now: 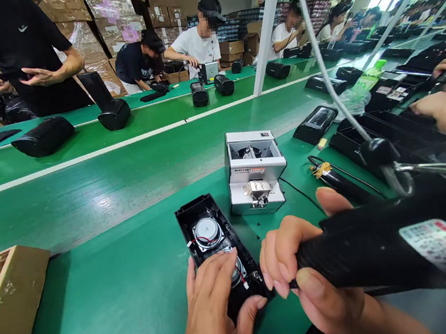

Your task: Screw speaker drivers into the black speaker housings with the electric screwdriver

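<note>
My left hand (213, 299) grips the lower part of a black speaker housing (190, 208), fingers over its left side and thumb across the near end. The housing lies open side up on the green mat. Inside sits a round silver speaker driver (206, 229), and a second driver (237, 274) is partly covered by my fingers. Thin red and black wires with white plugs run from them. In my right hand (318, 264) is a black electric screwdriver (366, 252), tilted sideways with its nose at the housing's right edge. Its bit is hidden by my fingers.
A WEIXIN screw feeder (254, 174) stands just beyond the housing, with loose screws (259, 236) nearby. A cardboard box (24, 313) is at the left. Across the green conveyor (124, 169) several co-workers sit or stand. A co-worker's arm (445, 110) reaches in at right.
</note>
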Motion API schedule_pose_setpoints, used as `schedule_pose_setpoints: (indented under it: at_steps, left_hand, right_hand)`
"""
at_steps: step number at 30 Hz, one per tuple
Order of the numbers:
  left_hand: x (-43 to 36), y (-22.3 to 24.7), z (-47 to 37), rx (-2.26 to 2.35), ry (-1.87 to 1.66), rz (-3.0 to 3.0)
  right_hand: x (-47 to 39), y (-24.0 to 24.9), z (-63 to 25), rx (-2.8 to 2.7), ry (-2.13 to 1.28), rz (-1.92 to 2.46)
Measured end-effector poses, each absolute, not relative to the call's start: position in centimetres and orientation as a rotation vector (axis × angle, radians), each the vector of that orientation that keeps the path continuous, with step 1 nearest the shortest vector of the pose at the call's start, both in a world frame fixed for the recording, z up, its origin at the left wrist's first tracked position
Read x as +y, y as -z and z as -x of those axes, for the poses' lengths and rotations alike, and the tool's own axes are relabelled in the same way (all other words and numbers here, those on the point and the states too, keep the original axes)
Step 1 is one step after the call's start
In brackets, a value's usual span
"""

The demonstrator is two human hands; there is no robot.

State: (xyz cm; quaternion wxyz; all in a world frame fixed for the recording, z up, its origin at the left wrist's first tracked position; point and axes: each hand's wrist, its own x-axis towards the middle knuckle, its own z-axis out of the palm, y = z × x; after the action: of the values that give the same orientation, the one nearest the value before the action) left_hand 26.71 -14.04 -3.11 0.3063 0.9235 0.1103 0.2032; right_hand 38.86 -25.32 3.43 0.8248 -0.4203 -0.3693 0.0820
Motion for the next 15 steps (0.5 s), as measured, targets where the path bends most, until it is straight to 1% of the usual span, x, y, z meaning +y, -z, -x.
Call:
schedule_pose_setpoints:
  at_steps: [6, 15]
  left_hand:
    - [-14.0, 2.8, -26.3, 0.333, -0.455, -2.37]
    - [-14.1, 1.6, -26.4, 0.386, -0.417, -2.303]
  right_hand:
    - [-25.1, -1.5, -39.4, -0.8, -0.15, 0.92]
    - [-24.9, -0.4, -39.6, -0.779, -0.201, 0.89]
